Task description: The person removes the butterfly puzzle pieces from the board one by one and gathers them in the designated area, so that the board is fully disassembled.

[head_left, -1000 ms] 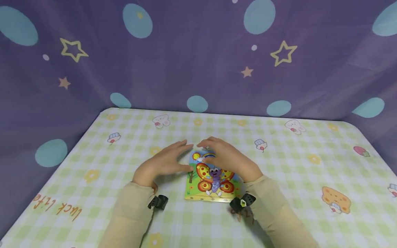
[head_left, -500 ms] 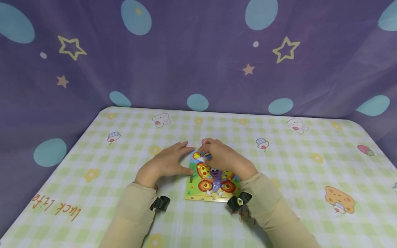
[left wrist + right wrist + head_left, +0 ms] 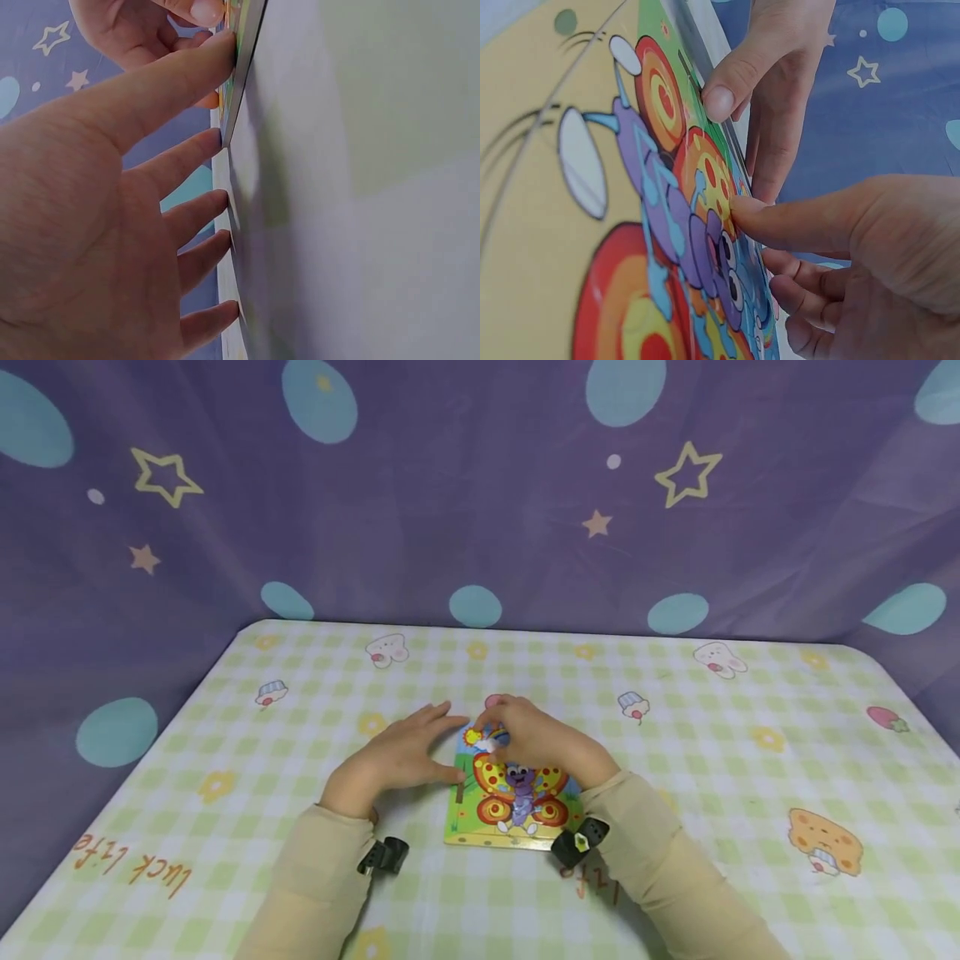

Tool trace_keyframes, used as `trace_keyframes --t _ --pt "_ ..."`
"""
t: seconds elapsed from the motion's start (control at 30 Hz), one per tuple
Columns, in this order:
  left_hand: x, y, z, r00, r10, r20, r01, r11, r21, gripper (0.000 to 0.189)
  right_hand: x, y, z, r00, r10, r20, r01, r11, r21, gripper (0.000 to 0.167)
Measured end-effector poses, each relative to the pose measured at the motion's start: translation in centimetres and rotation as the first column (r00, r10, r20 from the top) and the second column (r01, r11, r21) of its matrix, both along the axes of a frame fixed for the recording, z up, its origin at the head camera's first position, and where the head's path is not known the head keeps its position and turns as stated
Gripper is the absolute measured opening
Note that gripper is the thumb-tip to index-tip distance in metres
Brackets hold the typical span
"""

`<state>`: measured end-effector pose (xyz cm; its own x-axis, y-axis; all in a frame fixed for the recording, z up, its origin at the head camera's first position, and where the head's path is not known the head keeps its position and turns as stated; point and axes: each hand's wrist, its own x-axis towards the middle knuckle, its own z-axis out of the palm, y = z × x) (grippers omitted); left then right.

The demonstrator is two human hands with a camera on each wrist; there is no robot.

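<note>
A flat, square butterfly puzzle (image 3: 521,806) lies on the table, showing a purple butterfly with red and yellow wings. My left hand (image 3: 401,752) is at its left side, fingers straight and spread. In the left wrist view, the left thumb (image 3: 202,64) touches the puzzle's edge and the index fingertip is right by a corner. My right hand (image 3: 540,739) covers the upper right of the picture, fingers curled, at the rainbow. The right wrist view shows the right thumb (image 3: 780,221) on the upper wing and the other fingers bent at the puzzle's far end, their tips partly hidden.
A green and white checked tablecloth (image 3: 187,827) with printed cupcakes, rabbits and flowers covers the table. Behind and to the sides hangs a purple curtain (image 3: 405,510) with stars and blue ovals. A black strap (image 3: 384,856) sits on each wrist.
My right hand has moved slightly down and its fingers have drawn together onto the puzzle's upper part. The left hand and the puzzle stay about where they were.
</note>
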<state>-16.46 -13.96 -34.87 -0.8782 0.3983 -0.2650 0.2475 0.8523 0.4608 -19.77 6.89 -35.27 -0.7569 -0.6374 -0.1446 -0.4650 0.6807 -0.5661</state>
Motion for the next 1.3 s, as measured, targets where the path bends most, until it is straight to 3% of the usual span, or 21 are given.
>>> trace_keyframes --t 0.2,0.47,0.77,1.0,1.3 --pt "0.0 -0.2 -0.2 1.000 -0.006 -0.005 0.006 1.000 0.008 0.076 0.1 0.0 -0.4 1.000 0.025 0.018 -0.024 0.999 -0.045 0.035" --pt "-0.1 -0.3 -0.2 1.000 -0.008 0.001 0.008 1.000 0.008 0.076 0.3 0.1 -0.7 0.999 0.041 -0.022 -0.043 0.995 -0.090 0.032" --pt "-0.3 -0.1 -0.1 1.000 -0.013 0.005 0.013 1.000 -0.001 0.076 0.1 0.4 -0.5 1.000 0.023 -0.015 -0.024 0.991 -0.133 0.035" --pt "-0.5 0.1 -0.1 1.000 -0.011 0.014 0.011 1.000 0.002 0.077 -0.3 1.0 -0.3 0.999 -0.001 0.033 0.008 0.973 -0.229 0.016" --pt "-0.2 0.3 -0.1 1.000 -0.010 0.004 0.010 1.000 0.001 0.077 -0.4 2.1 0.3 0.992 0.092 0.085 -0.061 0.950 -0.307 0.004"
